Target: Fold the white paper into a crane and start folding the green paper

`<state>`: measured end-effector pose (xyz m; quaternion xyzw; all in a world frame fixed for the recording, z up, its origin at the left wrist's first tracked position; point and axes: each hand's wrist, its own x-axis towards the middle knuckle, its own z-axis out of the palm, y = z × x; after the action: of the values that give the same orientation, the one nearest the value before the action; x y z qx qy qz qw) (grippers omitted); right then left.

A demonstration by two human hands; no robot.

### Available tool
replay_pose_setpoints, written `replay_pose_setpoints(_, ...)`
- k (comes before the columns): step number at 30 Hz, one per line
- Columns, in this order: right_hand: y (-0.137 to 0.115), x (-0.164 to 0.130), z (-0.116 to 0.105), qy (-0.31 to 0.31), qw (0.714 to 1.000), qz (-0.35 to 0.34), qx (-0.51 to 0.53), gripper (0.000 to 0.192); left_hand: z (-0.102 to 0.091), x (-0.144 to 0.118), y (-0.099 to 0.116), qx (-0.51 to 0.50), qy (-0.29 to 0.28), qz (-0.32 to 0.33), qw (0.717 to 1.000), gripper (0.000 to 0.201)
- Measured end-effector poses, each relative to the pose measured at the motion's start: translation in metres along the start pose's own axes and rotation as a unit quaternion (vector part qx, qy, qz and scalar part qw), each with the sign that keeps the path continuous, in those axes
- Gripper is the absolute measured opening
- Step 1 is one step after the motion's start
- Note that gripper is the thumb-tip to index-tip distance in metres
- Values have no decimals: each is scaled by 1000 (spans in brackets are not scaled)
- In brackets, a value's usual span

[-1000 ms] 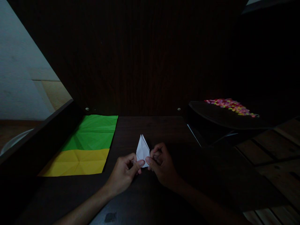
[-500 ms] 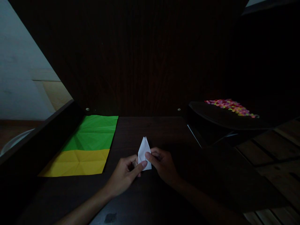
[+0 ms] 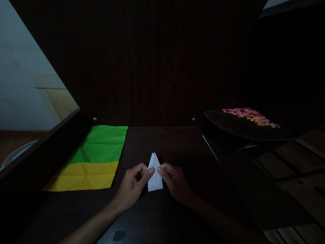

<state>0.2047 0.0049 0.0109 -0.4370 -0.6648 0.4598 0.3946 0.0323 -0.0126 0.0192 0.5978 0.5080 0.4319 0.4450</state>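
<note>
A small piece of folded white paper (image 3: 155, 181) is held between my two hands above the dark table. It narrows to a split point at its far end and has a straight near edge. My left hand (image 3: 134, 181) pinches its left side, thumb on top and fingers curled beneath. On the right side, my right hand (image 3: 176, 179) grips it the same way, its thumb lying near the centre crease. The fingertips under the paper are hidden.
Creased green paper (image 3: 101, 144) and yellow paper (image 3: 83, 176) lie at the left. A dark upright panel (image 3: 157, 67) stands behind the table (image 3: 162, 139). At the right, a dark bag-like item (image 3: 228, 127) carries a cluster of pink and yellow pieces (image 3: 250, 116).
The white paper has come slightly nearer and to the left. My left thumb has moved up from its lower edge to its middle, level with the right thumb.
</note>
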Motion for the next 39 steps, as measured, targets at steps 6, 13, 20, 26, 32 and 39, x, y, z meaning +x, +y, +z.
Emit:
replay_pose_setpoints(6, -1, 1, 1, 34, 999, -23, -12, 21, 0, 1, -2, 5, -2, 16, 1000, 27)
replay_pose_setpoints(13, 4, 3, 1, 46, 996, -74, -28, 35, 3, -1, -1, 38, 53, 65, 996, 48)
replay_pose_setpoints(20, -3, 1, 1, 12, 996, -81, -17, 30, 3, -1, -1, 11, 45, 99, 994, 37)
replay_pose_setpoints(26, -2, 1, 2, 2, 996, -87, -13, 30, 2, 1, 1, -19, 51, 73, 996, 32)
replay_pose_setpoints(32, -2, 2, -1, -13, 996, -89, -9, 30, 2, 3, -4, -119, 37, -24, 992, 51)
replay_pose_setpoints(39, -6, 4, -7, -44, 994, -100, -22, 30, 0, 5, 0, -143, -21, -35, 989, 37)
